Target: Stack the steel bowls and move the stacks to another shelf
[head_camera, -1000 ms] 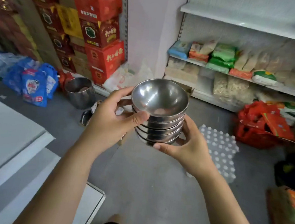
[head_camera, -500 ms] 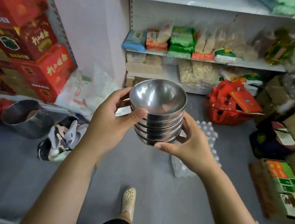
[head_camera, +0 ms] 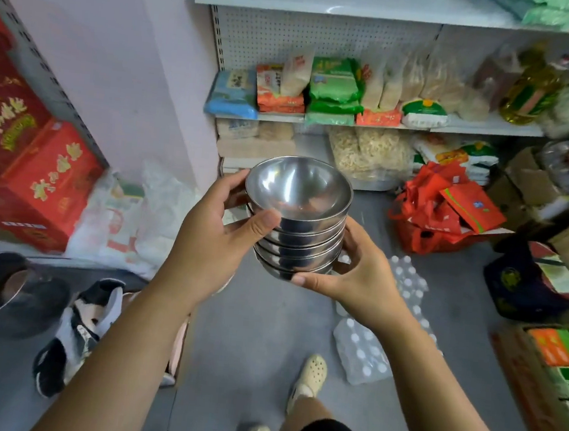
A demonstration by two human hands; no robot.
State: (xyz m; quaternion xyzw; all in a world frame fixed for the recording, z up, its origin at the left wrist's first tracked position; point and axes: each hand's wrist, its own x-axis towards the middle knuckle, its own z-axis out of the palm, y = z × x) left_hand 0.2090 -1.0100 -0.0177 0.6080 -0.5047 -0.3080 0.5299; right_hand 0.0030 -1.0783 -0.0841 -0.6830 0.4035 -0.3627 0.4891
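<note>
Steel bowl stack (head_camera: 300,232) sits gripped by left fingers (head_camera: 262,222) and right fingers (head_camera: 309,281) above open floor (head_camera: 258,337).

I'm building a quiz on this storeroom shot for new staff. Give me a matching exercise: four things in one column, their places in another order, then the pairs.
Things
1. stack of steel bowls
2. green packets
3. red cartons
4. pack of bottles

Places
A. on the floor, beside the right forearm
B. held between the left hand and right hand
C. on a shelf
D. piled at the far left

Pairs: 1-B, 2-C, 3-D, 4-A
</note>
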